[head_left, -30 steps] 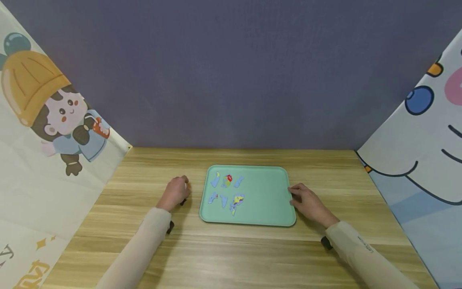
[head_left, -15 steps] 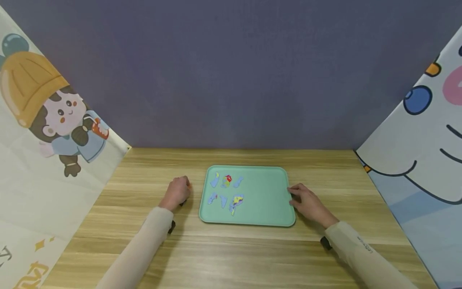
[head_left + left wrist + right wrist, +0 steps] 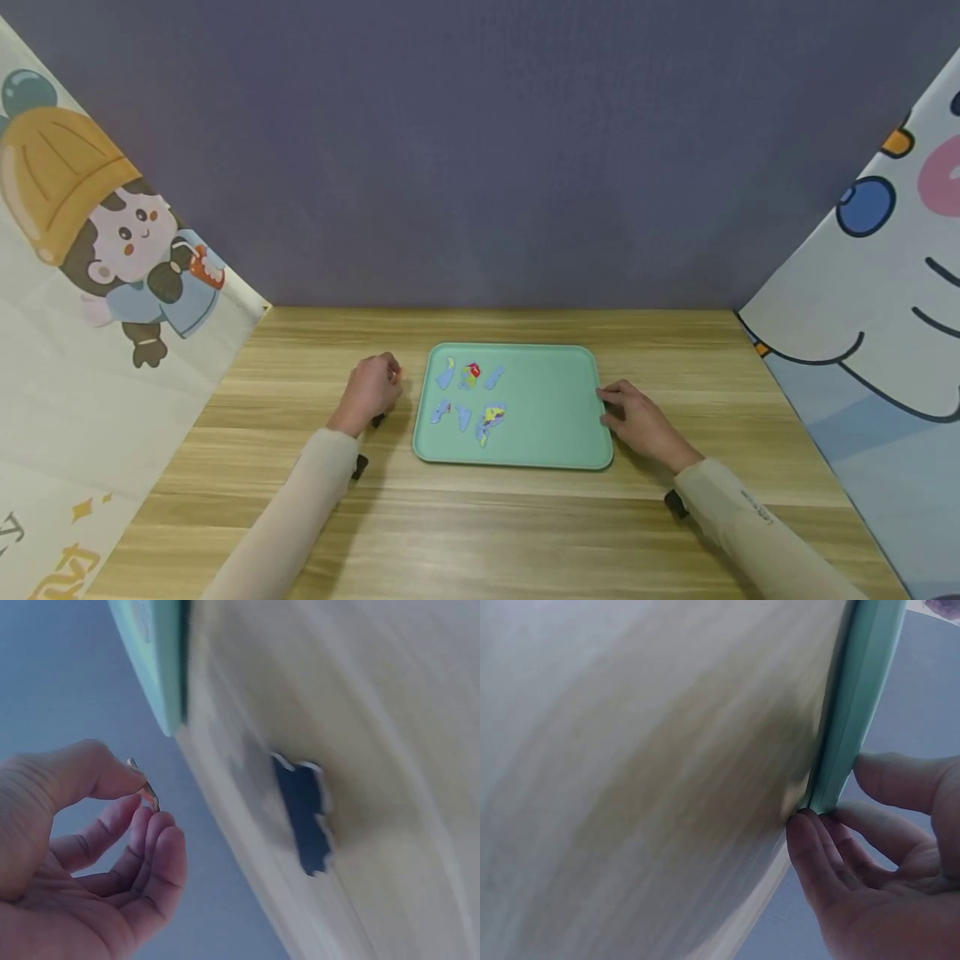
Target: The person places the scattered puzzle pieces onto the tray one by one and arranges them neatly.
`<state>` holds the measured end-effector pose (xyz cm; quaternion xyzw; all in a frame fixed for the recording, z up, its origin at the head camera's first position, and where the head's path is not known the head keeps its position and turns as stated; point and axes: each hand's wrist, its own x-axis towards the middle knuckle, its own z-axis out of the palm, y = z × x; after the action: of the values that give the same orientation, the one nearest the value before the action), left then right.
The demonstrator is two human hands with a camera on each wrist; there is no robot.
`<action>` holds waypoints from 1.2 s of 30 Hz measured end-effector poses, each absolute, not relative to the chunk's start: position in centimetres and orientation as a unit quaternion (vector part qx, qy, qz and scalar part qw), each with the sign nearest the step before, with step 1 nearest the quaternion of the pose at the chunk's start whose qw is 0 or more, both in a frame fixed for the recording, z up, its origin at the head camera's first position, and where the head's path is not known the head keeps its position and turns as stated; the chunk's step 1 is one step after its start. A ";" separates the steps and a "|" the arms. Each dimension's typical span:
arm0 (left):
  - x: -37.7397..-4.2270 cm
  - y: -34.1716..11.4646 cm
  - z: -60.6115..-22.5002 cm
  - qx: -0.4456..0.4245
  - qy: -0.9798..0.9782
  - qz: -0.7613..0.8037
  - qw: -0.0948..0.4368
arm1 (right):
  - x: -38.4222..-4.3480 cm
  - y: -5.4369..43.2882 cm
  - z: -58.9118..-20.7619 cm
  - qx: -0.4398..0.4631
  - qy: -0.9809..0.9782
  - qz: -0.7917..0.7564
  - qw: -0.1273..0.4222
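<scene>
In the head view my left hand is just left of a mint-green tray. Between thumb and fingertips it pinches a thin, flat orange-toned piece, seen nearly edge-on in the left wrist view. Near that hand on the table lies a dark flat piece with a jagged outline. My right hand grips the tray's right rim, thumb on top and fingertips at the underside. On the tray's left half sit several irregular flat pieces, among them a red-and-yellow one and a blue-and-yellow one.
The tray stands on a wood-grain table. A dark blue-grey partition rises behind it. Printed cartoon panels flank the table, a left panel and a right panel.
My left hand has shifted slightly up and right toward the tray, still pinching the orange-toned piece. My right hand keeps its hold on the rim.
</scene>
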<state>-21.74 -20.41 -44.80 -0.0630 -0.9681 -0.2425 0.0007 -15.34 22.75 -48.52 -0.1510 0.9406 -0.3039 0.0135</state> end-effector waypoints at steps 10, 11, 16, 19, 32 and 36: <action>-21.7 -18.6 -44.1 -0.133 -0.952 -0.266 0.069 | -15.3 22.8 -48.6 -0.149 0.940 -0.306 0.013; -21.7 -18.4 -44.0 -0.143 -0.949 -0.270 0.074 | -15.3 22.8 -48.6 -0.149 0.940 -0.306 0.013; -21.9 -17.6 -43.6 -0.182 -0.934 -0.295 0.087 | -15.3 22.9 -48.7 -0.148 0.940 -0.308 0.012; -21.9 -17.1 -43.3 -0.195 -0.926 -0.311 0.085 | -15.4 22.9 -48.7 -0.148 0.940 -0.306 0.015; -21.8 -13.4 -43.3 -0.218 -0.930 -0.294 0.044 | -15.4 22.8 -48.9 -0.145 0.941 -0.304 0.022; -21.8 -11.5 -43.3 -0.224 -0.935 -0.275 0.022 | -15.4 22.7 -48.7 -0.147 0.942 -0.300 0.022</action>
<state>-21.79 -11.45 -43.35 -0.2245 -0.9345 -0.2753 0.0218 -15.37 22.70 -48.72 -0.1466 0.9422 -0.3004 0.0216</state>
